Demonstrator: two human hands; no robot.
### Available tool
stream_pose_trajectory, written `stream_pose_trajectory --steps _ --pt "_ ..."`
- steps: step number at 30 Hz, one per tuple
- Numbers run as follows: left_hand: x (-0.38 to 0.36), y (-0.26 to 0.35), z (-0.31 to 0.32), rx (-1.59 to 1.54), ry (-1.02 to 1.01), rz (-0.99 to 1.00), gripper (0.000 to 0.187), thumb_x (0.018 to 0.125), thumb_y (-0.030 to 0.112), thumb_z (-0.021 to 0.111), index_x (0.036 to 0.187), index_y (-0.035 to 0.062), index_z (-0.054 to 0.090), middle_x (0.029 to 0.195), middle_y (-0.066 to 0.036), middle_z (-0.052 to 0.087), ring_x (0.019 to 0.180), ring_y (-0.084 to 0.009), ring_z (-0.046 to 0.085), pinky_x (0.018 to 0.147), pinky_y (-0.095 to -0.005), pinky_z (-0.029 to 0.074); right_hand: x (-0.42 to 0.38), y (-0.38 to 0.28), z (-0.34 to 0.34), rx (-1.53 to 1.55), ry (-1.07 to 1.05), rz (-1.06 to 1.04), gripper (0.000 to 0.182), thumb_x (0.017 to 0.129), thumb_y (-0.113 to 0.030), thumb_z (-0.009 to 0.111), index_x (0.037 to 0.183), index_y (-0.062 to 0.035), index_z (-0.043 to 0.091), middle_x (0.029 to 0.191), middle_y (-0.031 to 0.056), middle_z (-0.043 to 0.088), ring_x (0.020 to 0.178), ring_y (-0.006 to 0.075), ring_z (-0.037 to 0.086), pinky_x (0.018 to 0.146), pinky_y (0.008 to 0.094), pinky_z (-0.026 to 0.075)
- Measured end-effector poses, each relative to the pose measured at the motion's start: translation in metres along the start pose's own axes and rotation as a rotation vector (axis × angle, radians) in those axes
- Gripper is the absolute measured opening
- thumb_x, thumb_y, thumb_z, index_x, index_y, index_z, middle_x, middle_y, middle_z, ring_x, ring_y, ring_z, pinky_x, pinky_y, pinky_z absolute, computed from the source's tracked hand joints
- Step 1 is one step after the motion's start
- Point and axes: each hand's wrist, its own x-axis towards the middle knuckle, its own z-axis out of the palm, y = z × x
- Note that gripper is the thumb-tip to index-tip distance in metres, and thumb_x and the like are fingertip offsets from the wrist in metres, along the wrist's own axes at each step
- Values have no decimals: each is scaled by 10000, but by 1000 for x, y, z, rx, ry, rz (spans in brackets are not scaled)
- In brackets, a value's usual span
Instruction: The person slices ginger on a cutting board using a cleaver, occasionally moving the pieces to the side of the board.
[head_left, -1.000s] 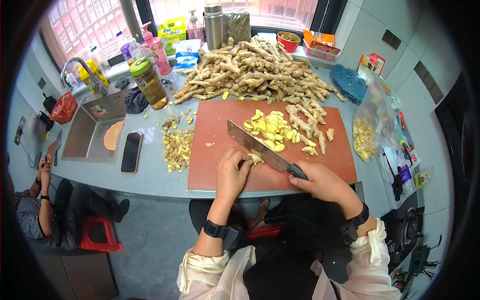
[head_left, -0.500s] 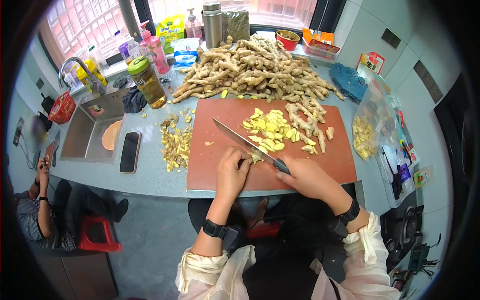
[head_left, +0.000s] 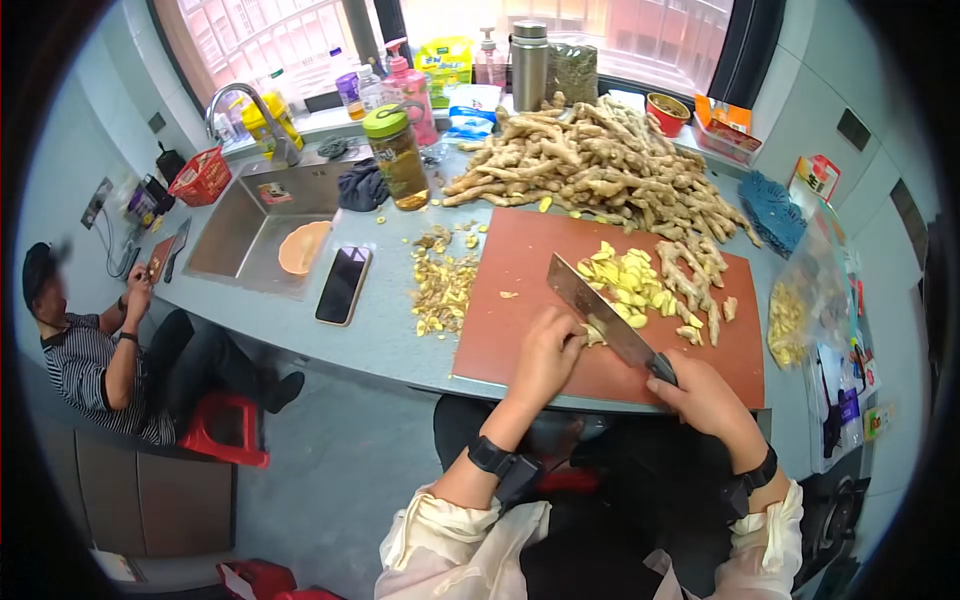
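My right hand (head_left: 697, 388) is wrapped round the black handle of a kitchen knife (head_left: 603, 312), its broad blade angled up and left across the board. My left hand (head_left: 549, 350) is closed with its fingertips on a small piece of ginger (head_left: 593, 334), just left of the blade. Both hands are over a reddish-brown cutting board (head_left: 515, 265). Yellow ginger slices (head_left: 628, 279) are heaped right of the blade. Beside them lie unpeeled ginger roots (head_left: 690, 272) and small broken bits.
A big pile of ginger (head_left: 600, 165) covers the counter behind the board. Trimmings (head_left: 443, 290) and a phone (head_left: 343, 286) lie left, beyond them a sink (head_left: 215, 245). A green-lidded bottle (head_left: 398, 165) stands behind. A plastic bag of slices (head_left: 787, 320) is right. Another person (head_left: 110, 350) sits far left.
My view has swung left, so the scene sits farther right and more of the seated person shows. The knife blade stands slightly away from the ginger piece. My left hand keeps hold of the piece.
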Motion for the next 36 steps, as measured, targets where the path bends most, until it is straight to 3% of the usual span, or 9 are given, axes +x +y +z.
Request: stream_pose_trajectory --steps 7,10,13,15,16,18,29,31,36 --pt "1 5 -2 19 4 -10 97 873 36 755 898 2 668 924 -140 629 885 -349 655 775 -428 525 34 -11 13 -4 80 -172 343 995 -305 653 1174 -20 590 1004 266 695 972 465 665 830 515 510" --pt "0 3 1 -2 -2 8 104 861 38 762 892 7 668 917 -136 631 886 -350 654 776 -431 523 27 -3 16 47 64 -87 359 993 -300 652 1208 -20 583 1039 276 693 1012 486 649 858 511 508" --pt "0 5 -1 6 -55 17 114 845 39 770 885 12 666 911 -134 631 885 -354 647 774 -433 520 24 8 18 21 128 -245 334 995 -276 653 1202 -23 583 914 236 688 844 418 692 754 470 534" --pt "-1 7 1 0 -37 54 117 835 43 774 876 18 666 905 -139 626 882 -359 639 770 -445 514 10 -7 6 168 -27 18 260 1000 -233 657 1147 -28 592 768 143 644 620 272 664 591 389 516" --pt "0 4 2 -11 -27 87 115 843 59 765 887 29 663 906 -143 620 885 -369 632 768 -460 506 1 -8 0 162 -34 12 260 1000 -233 657 1147 -28 592 768 143 644 620 272 664 591 389 516" --pt "0 1 2 0 -15 85 116 852 75 761 896 33 662 911 -143 618 891 -375 628 773 -469 502 -13 -5 -4 240 -30 75 193 1002 -199 664 1065 -33 588 694 57 583 504 149 579 486 320 460" --pt "-2 1 3 32 -31 91 122 855 99 744 907 52 644 933 -136 604 935 -381 627 814 -480 503 11 1 13 173 14 71 194 982 -172 670 1035 -18 565 733 106 599 539 215 615 526 372 485" --pt "-3 5 3 44 -22 84 126 851 97 746 909 51 644 931 -136 604 938 -380 629 819 -481 504 34 21 28 -172 246 -402 211 978 -185 669 1053 -18 564 763 125 604 574 235 634 555 398 496" --pt "-2 8 -1 64 -29 74 134 844 81 750 919 48 644 944 -139 615 946 -386 630 827 -481 507 18 14 14 57 85 -153 224 975 -201 682 1062 -25 575 765 120 597 576 234 621 551 392 487"
